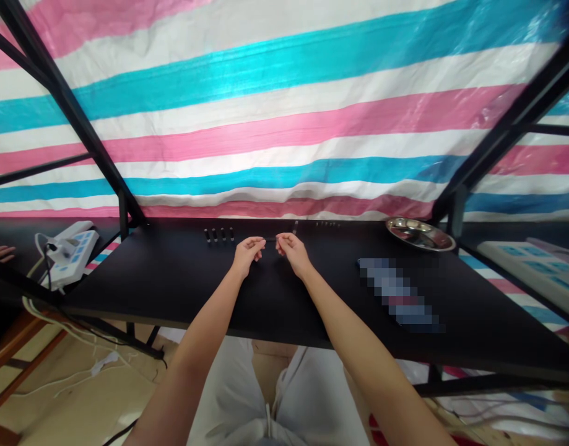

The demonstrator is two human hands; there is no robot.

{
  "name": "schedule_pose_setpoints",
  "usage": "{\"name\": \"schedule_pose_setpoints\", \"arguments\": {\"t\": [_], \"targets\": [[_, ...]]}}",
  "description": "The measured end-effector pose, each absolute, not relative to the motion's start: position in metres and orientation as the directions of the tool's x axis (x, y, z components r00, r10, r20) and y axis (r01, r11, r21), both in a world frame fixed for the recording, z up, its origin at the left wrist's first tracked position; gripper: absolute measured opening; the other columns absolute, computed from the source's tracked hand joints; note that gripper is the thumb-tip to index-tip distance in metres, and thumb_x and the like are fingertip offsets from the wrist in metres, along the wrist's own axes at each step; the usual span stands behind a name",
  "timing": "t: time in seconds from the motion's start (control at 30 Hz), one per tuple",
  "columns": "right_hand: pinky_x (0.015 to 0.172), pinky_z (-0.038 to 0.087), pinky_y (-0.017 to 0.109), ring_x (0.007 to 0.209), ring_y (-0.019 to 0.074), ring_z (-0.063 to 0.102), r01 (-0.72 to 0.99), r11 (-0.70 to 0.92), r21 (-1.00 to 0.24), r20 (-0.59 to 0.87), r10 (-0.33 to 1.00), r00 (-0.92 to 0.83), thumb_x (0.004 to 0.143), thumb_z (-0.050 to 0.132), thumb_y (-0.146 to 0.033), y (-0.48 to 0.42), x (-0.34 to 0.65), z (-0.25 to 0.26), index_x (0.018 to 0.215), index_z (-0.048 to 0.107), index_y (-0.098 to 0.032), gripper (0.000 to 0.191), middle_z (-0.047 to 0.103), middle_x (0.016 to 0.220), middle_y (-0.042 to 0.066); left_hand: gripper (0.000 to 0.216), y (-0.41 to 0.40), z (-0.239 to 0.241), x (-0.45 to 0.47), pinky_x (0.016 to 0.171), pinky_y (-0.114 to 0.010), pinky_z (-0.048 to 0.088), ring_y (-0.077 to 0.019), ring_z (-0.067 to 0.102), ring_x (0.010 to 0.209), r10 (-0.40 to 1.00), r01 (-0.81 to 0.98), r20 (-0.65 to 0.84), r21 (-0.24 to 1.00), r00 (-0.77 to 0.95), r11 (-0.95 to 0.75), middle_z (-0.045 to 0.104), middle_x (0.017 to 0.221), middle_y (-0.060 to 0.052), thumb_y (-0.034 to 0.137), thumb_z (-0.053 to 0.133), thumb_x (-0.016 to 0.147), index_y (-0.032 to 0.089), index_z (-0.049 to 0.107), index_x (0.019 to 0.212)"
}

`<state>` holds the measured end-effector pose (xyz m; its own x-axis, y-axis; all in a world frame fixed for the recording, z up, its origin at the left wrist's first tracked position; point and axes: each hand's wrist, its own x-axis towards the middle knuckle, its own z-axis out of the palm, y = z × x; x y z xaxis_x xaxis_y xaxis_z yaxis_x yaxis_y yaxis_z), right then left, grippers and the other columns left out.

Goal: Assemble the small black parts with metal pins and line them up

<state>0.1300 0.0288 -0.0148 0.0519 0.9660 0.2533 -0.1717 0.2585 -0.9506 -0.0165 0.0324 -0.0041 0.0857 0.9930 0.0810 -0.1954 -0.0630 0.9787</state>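
My left hand (248,255) and my right hand (293,253) are raised a little over the far half of the black table (173,291). A thin dark rod (270,239) spans the gap between them, its ends pinched in the fingertips of each hand; its exact kind is too small to tell. Left of my left hand stands a row of several small dark cylinders (223,234) with lighter ends. Just behind my right hand a short, slim light-coloured piece (296,227) shows. Several tiny metallic pieces (328,224) lie in a line farther right, by the back edge.
A shiny round metal plate (395,232) sits at the back right. Nearer to me is a pixelated blue-grey object (398,294). White power strips (75,257) lie on the neighbouring left table, where another person's hand (0,253) shows. Black frame posts flank the striped sheet (284,124).
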Motion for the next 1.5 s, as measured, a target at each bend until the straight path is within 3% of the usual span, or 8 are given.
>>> {"name": "schedule_pose_setpoints", "arguments": {"t": [0.33,0.5,0.73,0.97,1.17,1.37,1.5], "targets": [[0.048,0.031,0.024,0.050,0.0084,0.045,-0.176,0.219,-0.960,0.220,0.975,0.009,0.063,0.063,-0.051,0.031,0.129,-0.018,0.084,0.053,-0.019,0.039,0.056,0.060,-0.003,0.037,0.032,-0.003,-0.015,0.037,-0.018,0.029,-0.0046,0.046,0.042,0.993,-0.158,0.111,0.982,0.037,-0.104,0.058,0.061,0.000,0.038,0.071,0.058,0.012,0.060,0.082],[0.048,0.030,0.023,0.049,0.0076,0.043,-0.343,0.089,-0.935,0.121,0.990,-0.073,0.058,0.069,-0.047,0.030,0.128,-0.017,0.082,0.053,-0.019,0.040,0.054,0.060,-0.004,0.039,0.030,-0.001,-0.014,0.038,-0.018,0.030,-0.0045,0.046,0.042,0.989,-0.195,0.138,0.973,0.059,-0.124,0.059,0.064,0.000,0.039,0.071,0.058,0.012,0.061,0.084],[0.051,0.032,0.024,0.050,0.0064,0.039,-0.493,-0.078,-0.866,0.014,0.983,-0.182,0.057,0.073,-0.039,0.027,0.130,-0.012,0.079,0.054,-0.020,0.035,0.048,0.058,-0.006,0.040,0.027,-0.002,-0.011,0.039,-0.018,0.031,-0.0042,0.046,0.043,0.982,-0.100,0.173,0.981,0.074,-0.165,0.058,0.063,0.001,0.037,0.073,0.056,0.013,0.062,0.085],[0.048,0.028,0.024,0.045,0.0062,0.036,-0.427,-0.085,-0.900,0.032,0.965,-0.259,0.060,0.071,-0.041,0.023,0.125,-0.011,0.075,0.051,-0.019,0.033,0.046,0.054,-0.006,0.033,0.027,-0.005,-0.012,0.044,-0.019,0.037,-0.0050,0.044,0.044,0.967,-0.005,0.210,0.977,0.140,-0.212,0.059,0.060,0.000,0.040,0.068,0.062,0.014,0.065,0.082],[0.044,0.024,0.023,0.041,0.0063,0.035,-0.368,-0.129,-0.921,-0.010,0.951,-0.308,0.061,0.069,-0.041,0.023,0.123,-0.015,0.084,0.047,-0.020,0.038,0.048,0.052,-0.008,0.030,0.027,-0.005,-0.010,0.046,-0.020,0.038,-0.0067,0.046,0.046,0.967,0.033,0.216,0.974,0.138,-0.222,0.056,0.057,0.001,0.040,0.070,0.060,0.013,0.060,0.069],[0.042,0.020,0.022,0.040,0.0056,0.032,-0.317,-0.106,-0.943,-0.006,0.954,-0.300,0.064,0.065,-0.038,0.022,0.121,-0.016,0.092,0.049,-0.019,0.037,0.047,0.049,-0.008,0.021,0.043,-0.010,-0.028,0.053,-0.023,0.035,-0.0099,0.046,0.050,0.943,0.330,0.272,0.923,-0.194,-0.198,0.053,0.053,0.001,0.036,0.066,0.064,0.016,0.062,0.067],[0.042,0.020,0.022,0.041,0.0055,0.032,-0.298,-0.086,-0.951,0.011,0.951,-0.308,0.063,0.067,-0.035,0.020,0.121,-0.015,0.086,0.054,-0.018,0.032,0.045,0.048,-0.008,0.012,0.052,-0.010,-0.043,0.065,-0.026,0.038,-0.0173,0.055,0.067,0.897,0.625,0.357,0.771,-0.262,-0.124,0.059,0.061,-0.003,0.029,0.062,0.068,0.019,0.066,0.074]]}}
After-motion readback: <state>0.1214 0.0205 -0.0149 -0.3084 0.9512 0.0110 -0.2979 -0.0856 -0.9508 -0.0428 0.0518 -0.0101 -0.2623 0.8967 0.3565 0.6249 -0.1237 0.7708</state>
